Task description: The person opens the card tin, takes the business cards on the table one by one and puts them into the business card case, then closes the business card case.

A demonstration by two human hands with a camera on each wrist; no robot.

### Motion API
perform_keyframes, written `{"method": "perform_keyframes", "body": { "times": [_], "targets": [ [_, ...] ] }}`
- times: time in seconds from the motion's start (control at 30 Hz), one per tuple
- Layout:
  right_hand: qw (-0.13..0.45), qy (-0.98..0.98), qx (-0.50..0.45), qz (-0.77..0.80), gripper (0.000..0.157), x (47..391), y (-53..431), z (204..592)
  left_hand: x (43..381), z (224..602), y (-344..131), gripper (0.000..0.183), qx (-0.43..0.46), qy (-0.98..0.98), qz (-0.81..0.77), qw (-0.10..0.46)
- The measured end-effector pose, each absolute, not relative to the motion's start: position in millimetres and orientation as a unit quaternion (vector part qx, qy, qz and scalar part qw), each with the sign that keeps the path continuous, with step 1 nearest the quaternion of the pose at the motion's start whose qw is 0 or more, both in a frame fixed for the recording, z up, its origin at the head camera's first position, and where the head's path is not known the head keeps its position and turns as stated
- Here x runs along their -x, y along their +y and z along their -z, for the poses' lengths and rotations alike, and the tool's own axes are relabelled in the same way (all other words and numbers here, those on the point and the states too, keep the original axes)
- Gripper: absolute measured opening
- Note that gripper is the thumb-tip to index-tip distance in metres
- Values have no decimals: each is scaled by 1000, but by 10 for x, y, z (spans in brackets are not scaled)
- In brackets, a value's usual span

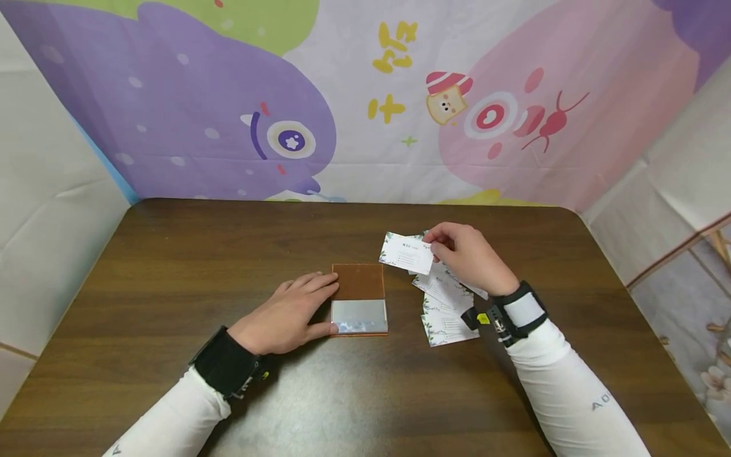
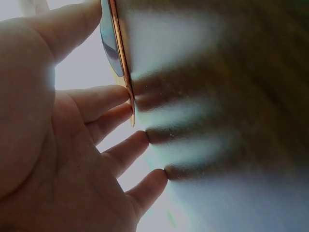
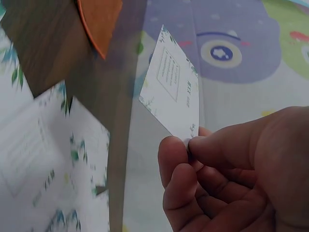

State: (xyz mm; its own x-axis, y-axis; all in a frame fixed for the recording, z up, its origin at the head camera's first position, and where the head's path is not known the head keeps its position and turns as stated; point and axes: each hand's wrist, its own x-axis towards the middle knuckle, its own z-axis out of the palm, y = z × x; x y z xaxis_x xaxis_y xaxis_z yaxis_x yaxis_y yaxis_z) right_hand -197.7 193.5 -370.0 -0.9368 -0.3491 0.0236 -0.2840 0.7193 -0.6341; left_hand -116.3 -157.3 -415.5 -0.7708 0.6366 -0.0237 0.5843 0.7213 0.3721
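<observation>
A brown card holder [image 1: 358,282] lies opened flat on the table, a clear shiny sleeve [image 1: 360,315] on its near half. My left hand [image 1: 291,311] rests along its left edge, fingers extended; in the left wrist view the fingertips [image 2: 157,181] touch the tabletop and the holder's edge. Between thumb and forefinger, my right hand [image 1: 471,257] pinches the corner of a white business card [image 1: 402,252] with printed text and green leaves. Raised above the table in the right wrist view, that card [image 3: 174,82] is apart from the holder. Below the right hand several similar cards [image 1: 448,317] lie overlapping.
The brown wooden table [image 1: 257,235] ends at the back against a cloth [image 1: 371,158] with cartoon figures. White cloth hangs at the left side. Black straps with small cameras sit on both wrists, the right one [image 1: 516,311] just over the loose cards.
</observation>
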Motion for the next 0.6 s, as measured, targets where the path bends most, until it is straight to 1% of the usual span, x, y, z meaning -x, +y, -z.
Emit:
{"method": "perform_keyframes", "body": {
  "times": [0.3, 0.6],
  "targets": [
    [72, 917, 194, 342, 15, 1941, 1682, 3719, 1169, 4147, -1571, 80, -329, 926, -171, 78],
    [65, 908, 239, 336, 17, 1891, 1460, 3784, 1174, 4152, -1571, 81, -324, 927, -171, 81]
  ]
}}
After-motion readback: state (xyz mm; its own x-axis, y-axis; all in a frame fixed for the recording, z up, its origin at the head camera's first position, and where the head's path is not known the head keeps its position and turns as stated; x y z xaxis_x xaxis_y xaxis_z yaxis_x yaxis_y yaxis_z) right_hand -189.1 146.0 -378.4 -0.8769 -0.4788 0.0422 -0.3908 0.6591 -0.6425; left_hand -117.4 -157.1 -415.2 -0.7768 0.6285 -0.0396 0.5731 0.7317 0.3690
